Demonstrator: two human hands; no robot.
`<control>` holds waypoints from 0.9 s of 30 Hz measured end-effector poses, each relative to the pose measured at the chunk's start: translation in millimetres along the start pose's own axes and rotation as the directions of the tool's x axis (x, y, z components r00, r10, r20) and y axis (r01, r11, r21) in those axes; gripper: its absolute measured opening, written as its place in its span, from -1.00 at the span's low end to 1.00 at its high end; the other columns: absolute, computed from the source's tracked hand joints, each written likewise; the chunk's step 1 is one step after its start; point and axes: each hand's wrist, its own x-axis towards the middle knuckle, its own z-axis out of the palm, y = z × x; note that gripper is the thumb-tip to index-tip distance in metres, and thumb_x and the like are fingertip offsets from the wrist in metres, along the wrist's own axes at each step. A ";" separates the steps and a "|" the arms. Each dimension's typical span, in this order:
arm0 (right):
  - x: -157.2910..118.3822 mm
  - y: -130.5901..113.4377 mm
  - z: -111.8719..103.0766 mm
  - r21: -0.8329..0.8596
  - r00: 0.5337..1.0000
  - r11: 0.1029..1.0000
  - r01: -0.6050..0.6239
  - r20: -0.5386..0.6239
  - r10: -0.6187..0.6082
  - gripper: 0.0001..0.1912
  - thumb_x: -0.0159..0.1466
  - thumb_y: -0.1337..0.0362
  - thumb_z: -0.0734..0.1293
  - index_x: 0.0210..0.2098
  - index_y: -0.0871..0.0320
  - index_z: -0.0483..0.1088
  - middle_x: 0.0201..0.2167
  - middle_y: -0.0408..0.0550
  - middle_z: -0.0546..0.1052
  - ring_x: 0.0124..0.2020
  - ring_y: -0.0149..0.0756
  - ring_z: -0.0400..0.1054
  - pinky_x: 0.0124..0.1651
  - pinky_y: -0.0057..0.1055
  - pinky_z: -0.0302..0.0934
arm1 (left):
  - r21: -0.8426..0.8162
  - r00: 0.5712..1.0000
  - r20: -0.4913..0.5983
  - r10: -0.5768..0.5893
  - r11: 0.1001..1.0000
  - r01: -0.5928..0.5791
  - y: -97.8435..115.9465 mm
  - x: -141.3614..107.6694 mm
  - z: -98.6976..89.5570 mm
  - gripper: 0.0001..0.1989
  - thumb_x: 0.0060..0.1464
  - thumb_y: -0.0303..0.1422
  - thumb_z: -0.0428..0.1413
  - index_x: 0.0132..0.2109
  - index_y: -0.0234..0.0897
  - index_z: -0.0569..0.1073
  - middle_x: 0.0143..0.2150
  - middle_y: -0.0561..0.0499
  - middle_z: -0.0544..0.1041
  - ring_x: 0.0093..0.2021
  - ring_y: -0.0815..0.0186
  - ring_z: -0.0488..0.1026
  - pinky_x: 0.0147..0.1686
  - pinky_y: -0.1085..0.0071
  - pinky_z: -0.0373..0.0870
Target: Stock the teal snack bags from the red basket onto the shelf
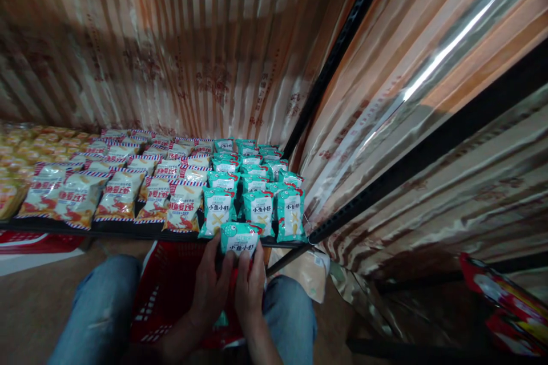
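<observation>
Left to right on the shelf (141, 230): yellow packets (47, 145) at far left, white-and-red snack bags (121, 194) in the middle, teal snack bags (259, 211) in rows at right, by a black post (342, 48). Left hand (213, 276) and right hand (250, 282), fingers partly curled, grip either side of one teal packet (241, 238) at the shelf's near edge, above a red basket (165, 274) between two denim-clad knees.
</observation>
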 end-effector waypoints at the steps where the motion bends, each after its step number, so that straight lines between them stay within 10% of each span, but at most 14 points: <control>1: -0.4 -3.3 5.1 0.016 1.000 1.000 0.006 0.024 -0.006 -0.38 0.30 -0.05 0.09 0.17 0.28 0.16 0.04 0.25 0.41 0.07 -0.06 0.31 0.02 -0.14 0.24 | 0.015 1.000 -0.019 0.012 1.000 -0.012 -1.2 4.0 -3.9 -0.50 0.13 -0.13 -0.04 0.11 -0.37 0.29 0.10 -0.24 0.43 0.15 0.12 0.34 0.14 0.14 0.25; 12: 2.8 -9.2 42.4 0.036 0.993 0.999 0.023 0.111 -0.027 -0.32 0.28 -0.06 0.13 0.22 0.29 0.08 0.17 0.27 0.27 0.20 -0.03 0.17 0.16 -0.04 0.11 | 0.126 0.988 -0.144 0.046 0.992 -0.028 -12.7 26.1 -21.2 -0.52 0.14 -0.16 -0.07 0.10 -0.37 0.31 0.06 -0.24 0.44 0.09 0.11 0.38 0.09 0.10 0.31; 27: 9.5 -13.8 55.0 0.055 0.997 0.998 -0.007 0.075 0.003 -0.32 0.29 -0.03 0.13 0.26 0.28 0.03 0.19 0.28 0.24 0.17 -0.04 0.20 0.11 -0.06 0.15 | 0.098 0.999 -0.031 0.023 0.995 -0.019 -17.7 40.4 -25.8 -0.46 0.17 -0.14 -0.10 0.20 -0.36 0.20 0.19 -0.25 0.33 0.19 0.12 0.29 0.15 0.09 0.23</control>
